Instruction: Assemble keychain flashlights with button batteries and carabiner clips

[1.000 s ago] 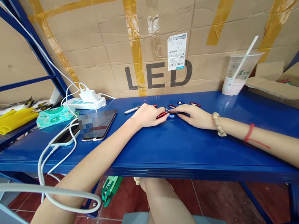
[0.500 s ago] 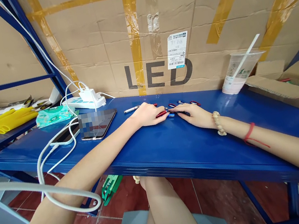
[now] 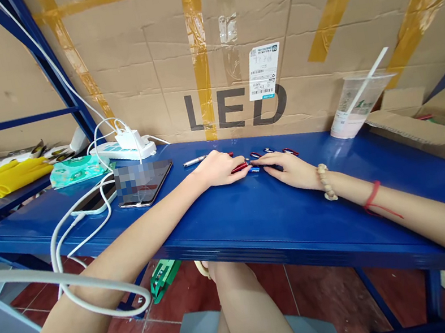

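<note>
My left hand (image 3: 219, 168) rests on the blue table with its fingers closed around a small red pen-like piece (image 3: 240, 167). My right hand (image 3: 292, 170) meets it from the other side, fingertips bent together at the end of that piece; what they pinch is too small to make out. Just below the fingertips lies a short blue piece (image 3: 254, 170). Behind my left hand is a silver pen (image 3: 193, 161), partly covered by the hand. Several small red and blue pieces (image 3: 290, 151) lie beyond my right hand.
A tablet (image 3: 146, 184), a phone (image 3: 95, 200) and white cables lie left, near a power strip (image 3: 110, 151) and a teal packet (image 3: 79, 170). At the right stand a plastic cup with a straw (image 3: 345, 116) and an open cardboard box (image 3: 415, 138). A large carton (image 3: 148, 87) backs the table.
The whole view has shifted very slightly. Both hands stay together around the red pen-like piece, with no clear change in their hold.
</note>
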A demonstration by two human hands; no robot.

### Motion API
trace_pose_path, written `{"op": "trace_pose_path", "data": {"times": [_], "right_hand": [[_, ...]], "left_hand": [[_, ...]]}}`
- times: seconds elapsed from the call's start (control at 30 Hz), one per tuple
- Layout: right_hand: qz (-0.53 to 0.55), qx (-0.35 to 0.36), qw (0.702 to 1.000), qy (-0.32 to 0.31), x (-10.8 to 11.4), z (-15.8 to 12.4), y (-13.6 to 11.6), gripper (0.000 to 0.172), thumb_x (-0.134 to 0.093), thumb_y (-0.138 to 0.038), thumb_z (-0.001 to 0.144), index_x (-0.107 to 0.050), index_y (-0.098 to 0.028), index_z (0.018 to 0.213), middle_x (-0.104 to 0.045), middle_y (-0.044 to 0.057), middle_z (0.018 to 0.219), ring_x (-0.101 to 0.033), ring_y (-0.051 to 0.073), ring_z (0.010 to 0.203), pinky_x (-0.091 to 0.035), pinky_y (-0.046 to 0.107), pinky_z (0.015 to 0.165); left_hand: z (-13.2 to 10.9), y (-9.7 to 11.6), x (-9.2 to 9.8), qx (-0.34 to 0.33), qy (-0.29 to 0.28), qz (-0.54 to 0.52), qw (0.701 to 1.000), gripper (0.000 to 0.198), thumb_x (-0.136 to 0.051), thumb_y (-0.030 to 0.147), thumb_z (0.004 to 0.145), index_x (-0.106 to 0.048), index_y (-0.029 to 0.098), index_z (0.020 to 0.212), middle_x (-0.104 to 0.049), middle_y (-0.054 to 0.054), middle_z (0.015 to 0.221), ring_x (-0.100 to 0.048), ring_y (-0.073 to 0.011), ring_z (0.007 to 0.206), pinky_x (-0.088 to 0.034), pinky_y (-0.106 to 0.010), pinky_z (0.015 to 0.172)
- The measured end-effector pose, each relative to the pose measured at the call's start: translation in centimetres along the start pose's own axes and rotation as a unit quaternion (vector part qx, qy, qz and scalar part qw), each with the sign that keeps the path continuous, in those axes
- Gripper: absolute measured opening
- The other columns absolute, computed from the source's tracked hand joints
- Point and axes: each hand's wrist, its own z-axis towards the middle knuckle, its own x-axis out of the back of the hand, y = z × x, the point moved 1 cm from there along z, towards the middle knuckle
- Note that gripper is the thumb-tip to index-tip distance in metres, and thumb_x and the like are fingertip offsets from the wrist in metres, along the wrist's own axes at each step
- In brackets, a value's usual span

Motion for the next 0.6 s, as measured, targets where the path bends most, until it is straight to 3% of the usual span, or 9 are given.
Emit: {"op": "trace_pose_path", "data": {"times": [0.3, 0.43, 0.6], "right_hand": [[-0.093, -0.071, 0.992, 0.05, 0.81, -0.28, -0.58, 0.032, -0.042, -0.026, 0.086, -0.063, -0.024, 0.109, -0.062, 0.006, 0.114, -0.055, 0.026, 0.1, -0.044, 0.044, 0.082], [-0.074, -0.041, 0.996, 0.007, 0.45, -0.24, -0.62, 0.036, -0.038, -0.027, 0.087, -0.058, -0.023, 0.117, -0.057, 0.006, 0.122, -0.049, 0.026, 0.112, -0.038, 0.047, 0.09], [-0.079, -0.055, 0.995, -0.008, 0.29, -0.18, -0.61, 0.033, -0.038, -0.029, 0.088, -0.063, -0.024, 0.109, -0.062, 0.004, 0.116, -0.05, 0.025, 0.111, -0.037, 0.047, 0.091]], "left_hand": [[-0.04, 0.41, -0.13, -0.009, -0.005, -0.012, 1.0, 0.044, -0.031, 0.041, 0.089, -0.06, 0.016, 0.068, -0.061, -0.004, 0.05, -0.056, -0.0145, 0.044, -0.025, -0.023, 0.04], [0.02, 0.39, -0.06, -0.007, -0.012, -0.02, 1.0, 0.042, -0.033, 0.041, 0.089, -0.061, 0.016, 0.07, -0.061, -0.004, 0.05, -0.056, -0.0143, 0.044, -0.027, -0.022, 0.041], [0.04, 0.43, 0.26, 0.0, -0.007, -0.029, 1.0, 0.042, -0.032, 0.042, 0.089, -0.06, 0.016, 0.07, -0.061, -0.004, 0.051, -0.056, -0.0144, 0.043, -0.03, -0.021, 0.041]]}}
